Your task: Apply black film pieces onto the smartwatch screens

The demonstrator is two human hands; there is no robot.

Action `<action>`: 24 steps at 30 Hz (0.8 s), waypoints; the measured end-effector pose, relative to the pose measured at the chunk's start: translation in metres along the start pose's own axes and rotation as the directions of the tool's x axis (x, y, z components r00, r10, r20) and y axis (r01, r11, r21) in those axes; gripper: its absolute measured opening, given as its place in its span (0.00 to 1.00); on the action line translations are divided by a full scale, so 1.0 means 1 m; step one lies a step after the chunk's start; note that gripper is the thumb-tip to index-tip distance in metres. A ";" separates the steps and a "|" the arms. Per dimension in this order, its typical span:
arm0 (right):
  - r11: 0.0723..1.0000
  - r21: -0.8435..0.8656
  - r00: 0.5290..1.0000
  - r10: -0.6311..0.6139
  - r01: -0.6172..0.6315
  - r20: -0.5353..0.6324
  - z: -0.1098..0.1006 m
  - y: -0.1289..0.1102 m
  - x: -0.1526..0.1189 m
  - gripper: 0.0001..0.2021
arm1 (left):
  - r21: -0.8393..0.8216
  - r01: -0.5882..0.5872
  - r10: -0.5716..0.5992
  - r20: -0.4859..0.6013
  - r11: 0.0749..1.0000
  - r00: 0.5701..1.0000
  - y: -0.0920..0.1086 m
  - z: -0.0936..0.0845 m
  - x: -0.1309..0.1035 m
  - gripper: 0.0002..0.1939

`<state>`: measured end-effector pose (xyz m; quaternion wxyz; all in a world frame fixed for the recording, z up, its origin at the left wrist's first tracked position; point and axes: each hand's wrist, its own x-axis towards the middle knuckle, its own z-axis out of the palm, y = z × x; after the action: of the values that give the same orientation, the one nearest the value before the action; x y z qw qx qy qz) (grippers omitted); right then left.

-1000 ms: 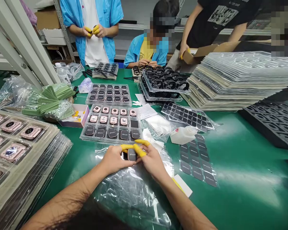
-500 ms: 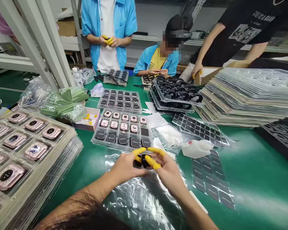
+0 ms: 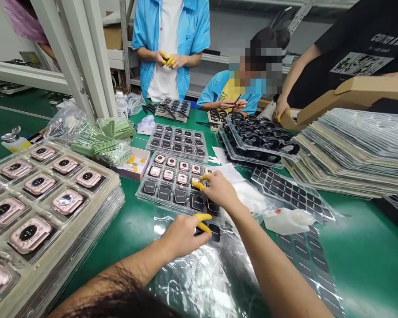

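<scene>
My left hand [image 3: 187, 233], with yellow finger cots, is closed on a small dark piece over the clear plastic sheet [image 3: 199, 274]. A black square piece with white lettering [image 3: 215, 232] shows at its fingertips; I cannot tell whether it is held or lies on the sheet. My right hand [image 3: 217, 187] reaches over a clear tray [image 3: 141, 194], its yellow-capped thumb and finger closed around a pink watch case [image 3: 195, 180] in the middle row. Other pink watch cases [image 3: 168, 175] fill cells there, and black square pieces [image 3: 164, 193] sit in the front row.
Stacked trays of pink watches [image 3: 29, 232] stand left, near green straps [image 3: 109, 139]. Beyond are a tray of black squares [image 3: 175, 141] and black bands [image 3: 258, 137]. A white bottle [image 3: 287, 221] and film sheets [image 3: 305, 251] lie right. Co-workers [image 3: 172, 39] work opposite.
My right hand has left the dark piece that both hands were holding and moved forward to the pink watch in the tray. My left hand stays over the plastic sheet. The view has shifted.
</scene>
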<state>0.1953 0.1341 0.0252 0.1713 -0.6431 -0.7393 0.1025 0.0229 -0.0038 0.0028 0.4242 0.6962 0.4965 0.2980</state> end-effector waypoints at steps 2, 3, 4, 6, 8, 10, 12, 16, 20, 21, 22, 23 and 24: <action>1.000 0.023 0.999 0.013 -0.014 0.048 0.006 -0.008 0.007 0.08 | -0.023 0.020 -0.020 0.023 1.000 1.000 0.001 0.000 0.000 0.29; 0.999 0.043 0.998 0.021 -0.023 0.051 0.008 -0.011 0.011 0.08 | -0.037 0.023 -0.022 0.030 0.999 0.999 0.001 0.000 0.000 0.29; 0.997 0.064 0.998 0.028 -0.031 0.055 0.009 -0.013 0.014 0.09 | -0.051 0.017 -0.015 0.028 0.999 0.999 0.001 0.001 0.000 0.29; 0.992 0.120 0.996 0.030 -0.040 0.080 0.007 -0.016 0.018 0.10 | -0.077 0.002 0.000 0.027 0.997 1.000 0.002 0.001 0.000 0.29; 0.951 0.303 0.994 0.029 -0.060 0.108 0.001 -0.017 0.013 0.14 | -0.091 0.003 0.000 0.035 0.996 0.999 0.002 0.000 -0.001 0.28; 0.816 0.570 0.993 0.033 -0.094 0.117 -0.009 -0.015 -0.007 0.21 | -0.103 0.011 -0.006 0.044 0.995 0.999 0.003 -0.003 -0.001 0.28; 0.642 0.757 0.992 0.055 -0.122 0.113 -0.020 -0.010 -0.040 0.26 | -0.127 0.027 -0.021 0.048 0.992 0.999 0.005 -0.006 0.000 0.28; 0.525 0.833 0.982 0.148 -0.176 0.114 -0.025 0.007 -0.117 0.25 | -0.155 0.085 -0.077 0.055 0.984 0.996 0.007 -0.010 0.000 0.40; 0.523 0.830 0.966 0.249 -0.195 0.070 -0.005 0.014 -0.153 0.28 | -0.151 0.064 -0.056 0.054 0.986 0.997 0.003 -0.008 -0.002 0.49; 0.533 0.825 0.964 0.261 -0.185 0.048 0.000 0.013 -0.154 0.27 | -0.148 0.054 -0.048 0.046 0.988 0.998 0.002 -0.007 -0.002 0.50; 0.533 0.826 0.963 0.268 -0.182 0.040 0.005 0.011 -0.155 0.27 | -0.147 0.050 -0.044 0.038 0.988 0.998 0.002 -0.006 -0.002 0.50; 0.520 0.833 0.961 0.271 -0.186 0.045 0.008 0.009 -0.155 0.27 | -0.147 0.050 -0.045 0.033 0.988 0.998 0.001 -0.005 -0.002 0.48; 0.501 0.844 0.960 0.273 -0.189 0.053 0.010 0.007 -0.154 0.27 | -0.147 0.053 -0.049 0.030 0.988 0.998 0.001 -0.004 -0.003 0.46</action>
<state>0.2156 -0.0165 -0.0051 0.4763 -0.5773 -0.4969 0.4392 0.0193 -0.0052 0.0059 0.4887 0.6536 0.4852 0.3140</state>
